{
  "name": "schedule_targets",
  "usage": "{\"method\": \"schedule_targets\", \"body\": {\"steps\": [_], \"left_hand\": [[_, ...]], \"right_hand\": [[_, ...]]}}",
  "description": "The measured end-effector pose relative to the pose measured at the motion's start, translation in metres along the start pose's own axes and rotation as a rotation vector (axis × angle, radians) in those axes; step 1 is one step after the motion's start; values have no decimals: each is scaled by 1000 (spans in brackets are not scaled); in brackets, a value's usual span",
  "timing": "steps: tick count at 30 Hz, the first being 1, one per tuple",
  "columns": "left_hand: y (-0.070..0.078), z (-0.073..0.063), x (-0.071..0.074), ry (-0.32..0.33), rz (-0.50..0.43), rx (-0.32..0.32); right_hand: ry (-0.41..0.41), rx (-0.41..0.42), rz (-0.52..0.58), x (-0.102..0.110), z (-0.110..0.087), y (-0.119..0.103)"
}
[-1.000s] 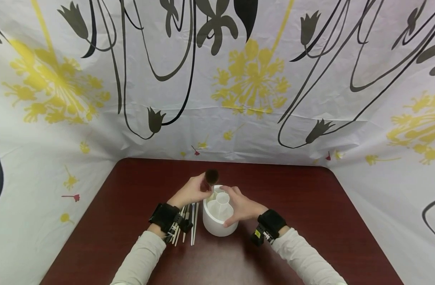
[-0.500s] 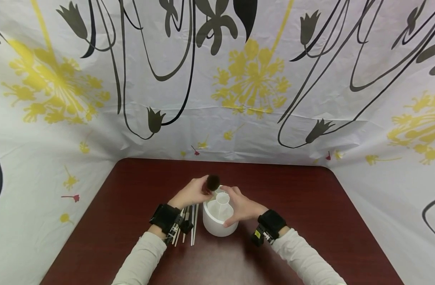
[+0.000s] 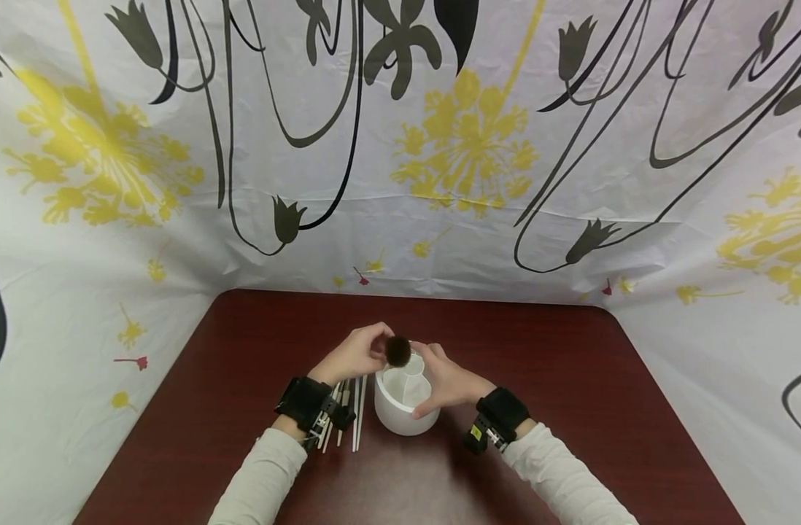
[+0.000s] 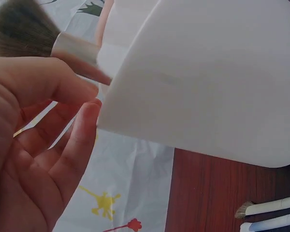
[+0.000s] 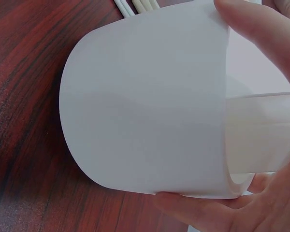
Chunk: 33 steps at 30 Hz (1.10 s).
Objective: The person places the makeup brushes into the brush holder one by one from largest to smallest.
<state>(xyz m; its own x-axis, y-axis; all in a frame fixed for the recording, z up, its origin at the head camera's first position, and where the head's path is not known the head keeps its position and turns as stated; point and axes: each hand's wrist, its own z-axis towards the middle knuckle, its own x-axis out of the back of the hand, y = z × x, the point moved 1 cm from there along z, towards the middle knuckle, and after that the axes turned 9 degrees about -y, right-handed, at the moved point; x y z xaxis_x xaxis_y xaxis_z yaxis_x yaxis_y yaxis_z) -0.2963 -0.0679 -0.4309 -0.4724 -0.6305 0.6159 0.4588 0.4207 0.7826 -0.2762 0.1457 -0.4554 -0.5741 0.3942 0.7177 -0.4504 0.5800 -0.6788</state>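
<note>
Since half a second ago, your dark-bristled brush (image 3: 397, 351) has shifted toward five o'clock, over the white holder (image 3: 403, 419). You cannot tell whether your left hand's (image 3: 354, 354) fingers, tips together beside it, pinch it. Your right hand (image 3: 448, 380) grips the holder at three o'clock; thin brushes (image 4: 275, 205) lie on the bench (image 3: 584, 379) around eight o'clock.

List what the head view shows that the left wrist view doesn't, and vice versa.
Only the head view: both sleeves, both black wrist straps and the handle ends of the slim brushes lying on the table.
Only the left wrist view: the pale collar of the large brush and the bristle tip of one lying brush.
Both: the left hand by the large brush, the white holder, parts of the lying brushes, the table and the printed cloth.
</note>
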Motion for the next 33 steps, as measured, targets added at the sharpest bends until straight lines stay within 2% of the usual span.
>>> {"method": "schedule_targets", "body": {"steps": [7, 13, 19, 25, 33], "left_hand": [[-5, -7, 11, 18, -15, 28], [-11, -13, 24, 10, 46, 39], [-21, -22, 34, 44, 48, 94], [-30, -32, 39, 56, 44, 127], [-37, -39, 40, 49, 49, 151]], "right_hand": [[24, -1, -35, 1, -1, -3], [40, -13, -76, 4, -4, 0], [28, -27, -77, 7, -8, -3], [32, -39, -67, 9, -15, -8], [36, -43, -117, 9, -18, -9]]}}
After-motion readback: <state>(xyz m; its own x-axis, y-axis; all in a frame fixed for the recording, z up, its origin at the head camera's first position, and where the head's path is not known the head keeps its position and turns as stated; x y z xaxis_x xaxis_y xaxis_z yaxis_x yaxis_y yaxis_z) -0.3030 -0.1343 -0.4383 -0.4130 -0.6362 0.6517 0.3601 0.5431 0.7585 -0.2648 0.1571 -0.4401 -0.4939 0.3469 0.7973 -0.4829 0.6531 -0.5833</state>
